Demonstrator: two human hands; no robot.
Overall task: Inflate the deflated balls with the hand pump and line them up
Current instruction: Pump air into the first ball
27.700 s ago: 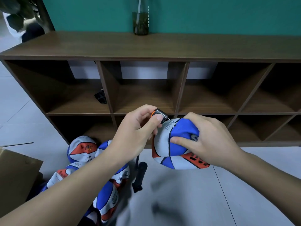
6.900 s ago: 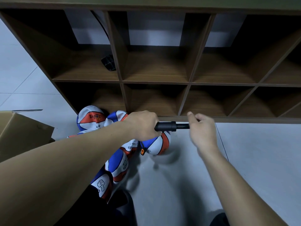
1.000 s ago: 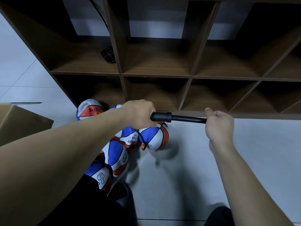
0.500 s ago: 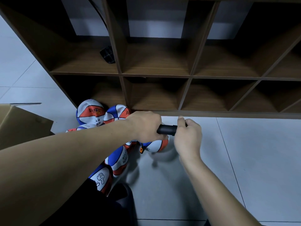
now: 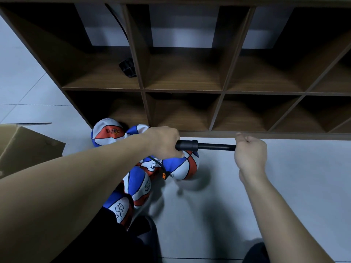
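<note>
Half a second ago the two hands sat almost together on the hand pump [image 5: 205,145]; now they are well apart, the thin rod drawn out to the right of the thicker barrel. The view itself has barely shifted.

The left hand [image 5: 164,142] is curled tight round the pump's barrel, and the right hand [image 5: 250,152] is a closed fist round the handle end, which the fingers hide. The pump lies nearly level — its long axis runs left to right across the view, parallel to the bottom edge of the wooden shelf [image 5: 220,91] behind it, barrel end to the left, rod end to the right. It is held in the air above the floor [image 5: 303,186].

A thin black hose drops from under the left hand to an orange-marked fitting [image 5: 163,175] at the ball being filled [image 5: 182,166] — a blue, white and orange ball resting on the floor just below the barrel. More balls of the same colours [image 5: 135,184] lie heaped to its left, touching one another, beneath the left forearm. A cardboard box [image 5: 22,147] stands at the far left.
</note>
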